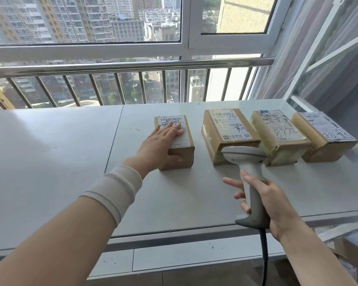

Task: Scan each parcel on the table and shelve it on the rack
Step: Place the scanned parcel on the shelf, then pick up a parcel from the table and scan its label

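looks barely begun: all 4 on the table (50, 151), none shelved as far as shown (whether any is scanned, cannot tell). leftmost parcel (182, 153) in hand, 3 other parcels (229, 129) in a row off to its 3 o'clock. left hand (163, 141) laid on it, fingers (174, 129) straight and spread flat over the top label, thumb down the near face, not clasping. right hand (271, 201) wrapped round the scanner (244, 156) handle, at that parcel's 4 o'clock.

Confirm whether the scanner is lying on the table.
No, the right hand grips the scanner by its handle, lifted off the table.
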